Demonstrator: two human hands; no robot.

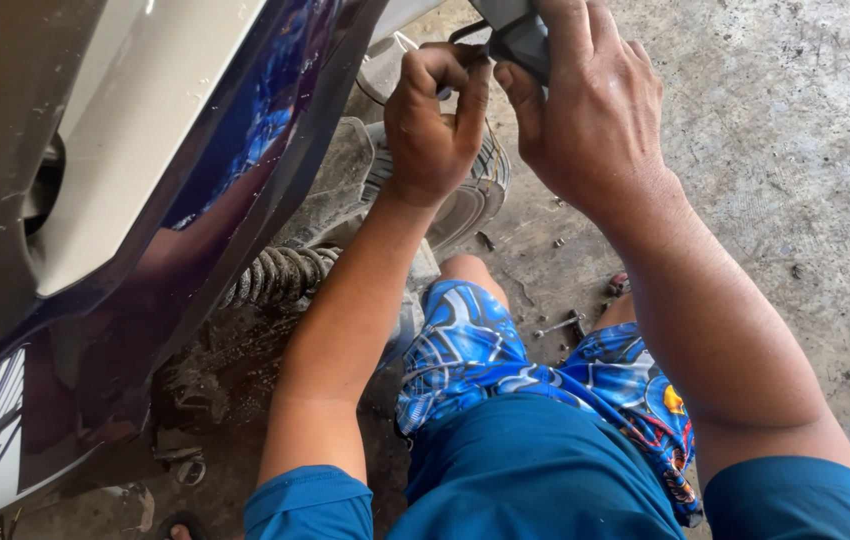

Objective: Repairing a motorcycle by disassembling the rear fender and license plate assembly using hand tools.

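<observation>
My left hand (432,120) is curled in a fist over the rear wheel (475,190) of a motorbike, its fingers pinched on a small dark part I cannot make out. My right hand (585,110) grips a dark plastic piece (520,40) at the top edge of the view, beside the left hand. The bike's blue and white body panel (145,180) fills the left side. A coiled shock spring (280,275) shows under the panel.
I squat on a stained concrete floor (795,200), knees in blue patterned shorts (505,350). A small wrench or bolt (557,325) and loose bits lie on the floor between my knees and the tyre. Greasy engine parts (195,390) sit under the panel.
</observation>
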